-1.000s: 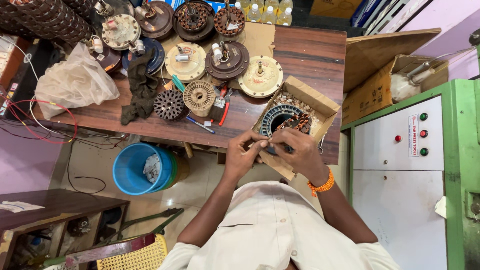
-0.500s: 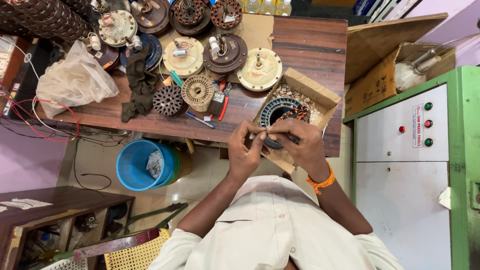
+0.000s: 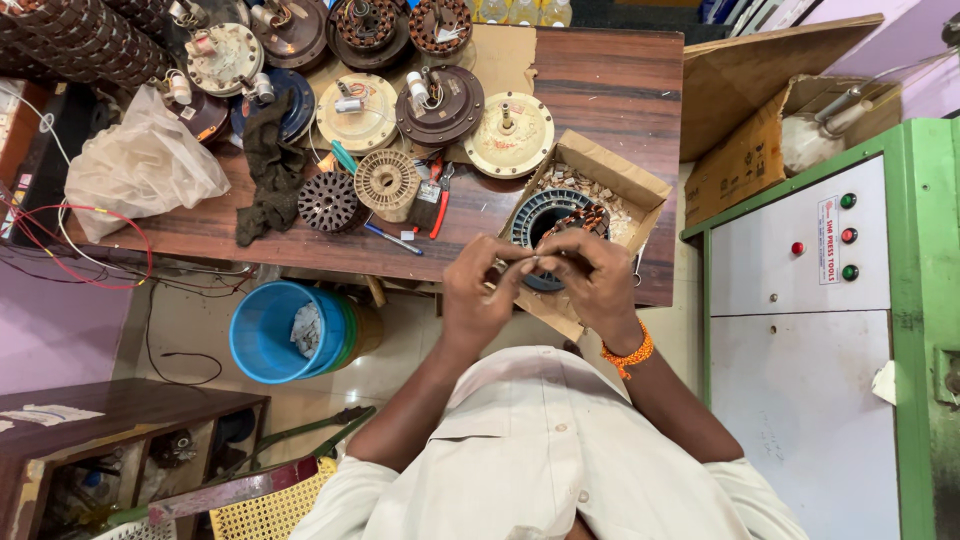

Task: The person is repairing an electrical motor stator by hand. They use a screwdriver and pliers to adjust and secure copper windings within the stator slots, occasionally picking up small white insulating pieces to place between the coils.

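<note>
Head view: your left hand [image 3: 478, 288] and right hand [image 3: 592, 280] pinch something small together, too small to identify, above the stator ring [image 3: 550, 222] in its cardboard box [image 3: 640, 190] at the bench's [image 3: 600, 90] near right edge. Its winding looks partly done.

Dark brown wooden table [image 3: 620, 90]; round blue plastic bucket [image 3: 275, 330]; green-framed white metal cabinet [image 3: 800, 380] dotted with red and green buttons; orange beaded wristband [image 3: 628, 355]; cream shirt [image 3: 550, 460]; black rag [image 3: 268, 165]; yellow woven mesh seat [image 3: 270, 510].
</note>
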Tool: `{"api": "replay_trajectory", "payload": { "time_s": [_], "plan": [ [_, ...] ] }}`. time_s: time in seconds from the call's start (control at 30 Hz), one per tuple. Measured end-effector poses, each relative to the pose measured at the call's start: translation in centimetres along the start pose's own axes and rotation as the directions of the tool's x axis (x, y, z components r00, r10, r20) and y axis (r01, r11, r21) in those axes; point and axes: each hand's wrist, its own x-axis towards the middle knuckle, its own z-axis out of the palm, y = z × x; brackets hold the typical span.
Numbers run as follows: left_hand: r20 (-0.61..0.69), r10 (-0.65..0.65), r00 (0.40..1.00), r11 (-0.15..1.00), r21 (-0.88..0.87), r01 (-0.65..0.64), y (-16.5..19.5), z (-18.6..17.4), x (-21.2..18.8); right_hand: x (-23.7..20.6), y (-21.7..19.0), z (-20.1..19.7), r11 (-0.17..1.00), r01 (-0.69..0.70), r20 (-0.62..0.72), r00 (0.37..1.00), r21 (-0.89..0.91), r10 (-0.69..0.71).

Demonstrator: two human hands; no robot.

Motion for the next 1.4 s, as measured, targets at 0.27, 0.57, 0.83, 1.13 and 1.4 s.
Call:
{"api": "replay_trajectory", "payload": {
  "time_s": [0.27, 0.57, 0.83, 1.13, 1.4],
  "plan": [
    [0.228, 0.048, 0.972, 0.997, 0.045, -0.060, 0.2, -2.5, 1.3, -0.9, 1.9, 0.4, 0.934, -0.210, 0.097, 0.977, 0.288, 0.190],
    [0.405, 0.027, 0.914, 0.994, -0.107, 0.018, -0.8, -2.4, 1.6, -2.5, 5.6, 0.8, 0.364, -0.477, 0.378, 0.872, 0.800, 0.312],
    [0.258, -0.036, 0.966, 0.999, -0.025, 0.044, -0.1, -0.7, 1.1, -2.7, 5.5, 0.9, 0.317, -0.590, 0.439, 0.786, 0.743, 0.435],
    [0.374, 0.227, 0.899, 0.958, 0.082, -0.276, -5.7, 0.5, -0.2, -9.2, 9.7, -3.3, 0.274, -0.271, 0.063, 0.807, 0.923, 0.587],
    [0.270, 0.108, 0.957, 0.945, 0.272, -0.184, -15.0, 10.1, -1.9, -11.9, 13.9, -11.3, 0.576, -0.235, -0.225, 0.756, 0.783, 0.615]
  ]
}}
